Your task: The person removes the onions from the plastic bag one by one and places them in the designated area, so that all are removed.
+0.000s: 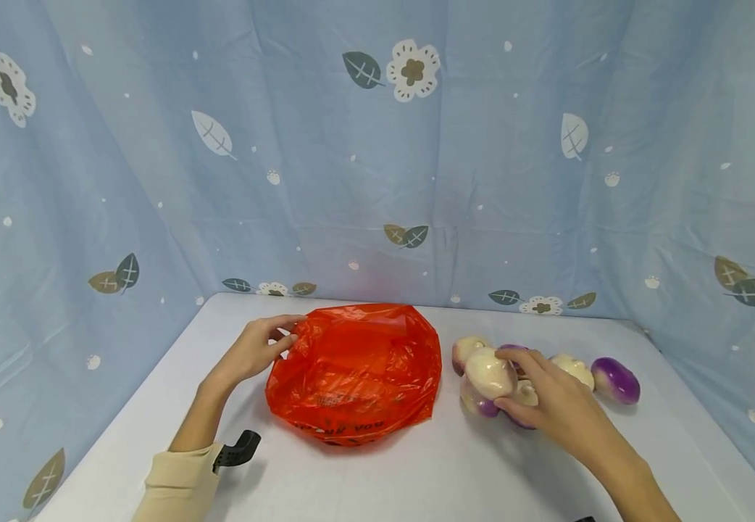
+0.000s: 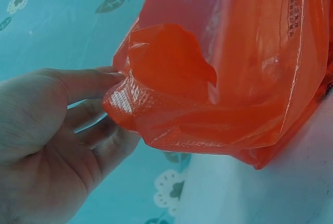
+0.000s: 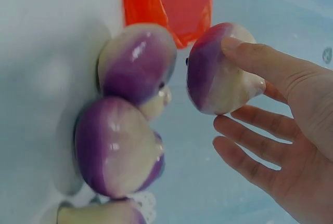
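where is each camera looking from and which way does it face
Head: worn on the head, facing forward and down at the table; shows both forearms, left hand on the bag, right hand on a turnip.
Left wrist: at the left hand, facing its fingers pinching the bag edge.
Right wrist: at the right hand, facing the held turnip and others.
Shared: the bag shows in all three.

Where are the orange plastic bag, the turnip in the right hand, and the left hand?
orange plastic bag [image 1: 358,373]: head view, middle of its crumpled top.
turnip [image 1: 488,373]: head view, pale upper side, gripped by the right hand [image 1: 556,402].
left hand [image 1: 253,351]: head view, back of the hand.
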### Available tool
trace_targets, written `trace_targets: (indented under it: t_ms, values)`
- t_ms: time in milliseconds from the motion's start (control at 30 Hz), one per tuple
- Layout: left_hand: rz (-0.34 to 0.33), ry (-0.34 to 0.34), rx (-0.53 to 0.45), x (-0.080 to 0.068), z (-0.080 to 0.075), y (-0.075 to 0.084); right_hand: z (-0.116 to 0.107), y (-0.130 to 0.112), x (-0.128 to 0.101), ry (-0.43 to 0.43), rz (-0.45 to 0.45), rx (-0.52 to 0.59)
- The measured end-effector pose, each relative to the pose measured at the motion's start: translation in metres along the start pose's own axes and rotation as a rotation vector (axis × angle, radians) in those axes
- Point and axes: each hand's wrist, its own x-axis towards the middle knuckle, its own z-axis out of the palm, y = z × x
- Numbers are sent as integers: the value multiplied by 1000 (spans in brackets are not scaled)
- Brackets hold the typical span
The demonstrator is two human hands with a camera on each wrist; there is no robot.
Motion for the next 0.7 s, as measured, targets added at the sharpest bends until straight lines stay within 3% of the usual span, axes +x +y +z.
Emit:
trace_targets:
  t_ms: [333, 700]
  values:
    - [18, 10, -4, 1, 3, 0, -22, 30, -21, 57, -2, -116]
    - [27, 5, -5, 0, 3, -1, -36, 87, -61, 64, 157, -171]
